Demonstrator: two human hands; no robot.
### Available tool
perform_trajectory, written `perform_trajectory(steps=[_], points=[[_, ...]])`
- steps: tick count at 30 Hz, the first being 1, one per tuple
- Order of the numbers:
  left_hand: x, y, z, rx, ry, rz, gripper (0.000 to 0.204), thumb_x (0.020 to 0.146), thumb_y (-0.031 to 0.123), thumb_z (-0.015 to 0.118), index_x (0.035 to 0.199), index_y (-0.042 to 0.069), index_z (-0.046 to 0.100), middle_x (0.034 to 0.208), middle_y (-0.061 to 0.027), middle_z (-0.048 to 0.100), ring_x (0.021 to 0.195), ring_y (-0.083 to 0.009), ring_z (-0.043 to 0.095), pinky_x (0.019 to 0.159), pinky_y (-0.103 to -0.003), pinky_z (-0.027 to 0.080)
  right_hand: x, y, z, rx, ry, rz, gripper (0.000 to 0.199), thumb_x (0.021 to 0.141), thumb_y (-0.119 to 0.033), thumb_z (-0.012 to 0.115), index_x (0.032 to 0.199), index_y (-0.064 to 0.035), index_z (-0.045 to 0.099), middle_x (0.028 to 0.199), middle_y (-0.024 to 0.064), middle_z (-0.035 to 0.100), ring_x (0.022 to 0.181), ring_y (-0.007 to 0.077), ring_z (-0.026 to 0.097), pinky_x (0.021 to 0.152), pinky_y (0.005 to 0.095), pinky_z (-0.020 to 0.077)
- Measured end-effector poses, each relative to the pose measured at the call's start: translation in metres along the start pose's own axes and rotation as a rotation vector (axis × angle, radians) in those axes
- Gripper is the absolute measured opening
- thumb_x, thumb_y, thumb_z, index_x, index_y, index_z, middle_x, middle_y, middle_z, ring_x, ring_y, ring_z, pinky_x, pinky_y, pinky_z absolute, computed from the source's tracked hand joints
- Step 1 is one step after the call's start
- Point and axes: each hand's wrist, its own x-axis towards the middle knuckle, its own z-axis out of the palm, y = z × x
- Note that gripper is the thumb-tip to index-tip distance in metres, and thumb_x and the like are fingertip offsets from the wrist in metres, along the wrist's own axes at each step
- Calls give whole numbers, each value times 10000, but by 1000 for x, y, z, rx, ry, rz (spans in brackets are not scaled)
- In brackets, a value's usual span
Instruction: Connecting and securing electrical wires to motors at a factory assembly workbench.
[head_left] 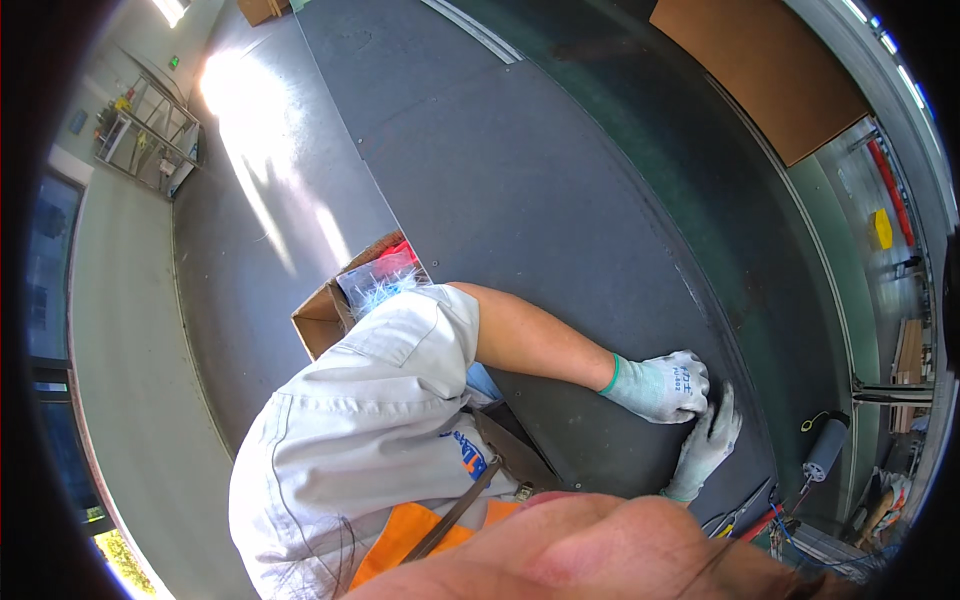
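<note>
Both my hands wear pale grey-green work gloves and meet over the dark grey bench top [590, 290], near its far edge. My left hand [665, 387] reaches in from the left with its fingers curled closed. Whatever they hold, if anything, is hidden. Just below it, my right hand [708, 440] points upward with its fingers stretched out, its fingertips close to or touching the left fingers. I see nothing in it. Near my right wrist lie hand tools [728, 522] with yellow and red handles, partly hidden.
A dark green belt [720, 235] runs beyond the bench, with a brown cardboard piece [765, 75] over it. A grey cylindrical tool [826, 447] hangs at the right. An open cardboard box [322, 318] with plastic bags [385, 278] stands by my left sleeve. Metal rails [475, 30] lie far off.
</note>
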Motion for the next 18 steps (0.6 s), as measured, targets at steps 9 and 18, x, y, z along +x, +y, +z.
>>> perform_trajectory(steps=[9, 18], points=[[1, -3, 3, -1, 23, 6, 135, 819, 267, 683, 786, 136, 687, 843, -63, 660, 924, -298, 627, 831, -463, 471, 2, -3, -1, 6, -8, 40, 383, 953, -60, 564, 1332, -20, 598, 1286, 158, 652, 1127, 378, 585, 1020, 463, 433], [1, 0, -2, -8, -13, -4, 129, 825, 251, 675, 802, 124, 683, 854, -58, 652, 943, -285, 626, 857, -455, 479, 2, -4, -1, -1, -6, 31, 380, 950, -43, 563, 1327, -21, 604, 1280, 157, 655, 1111, 372, 588, 1010, 465, 437]])
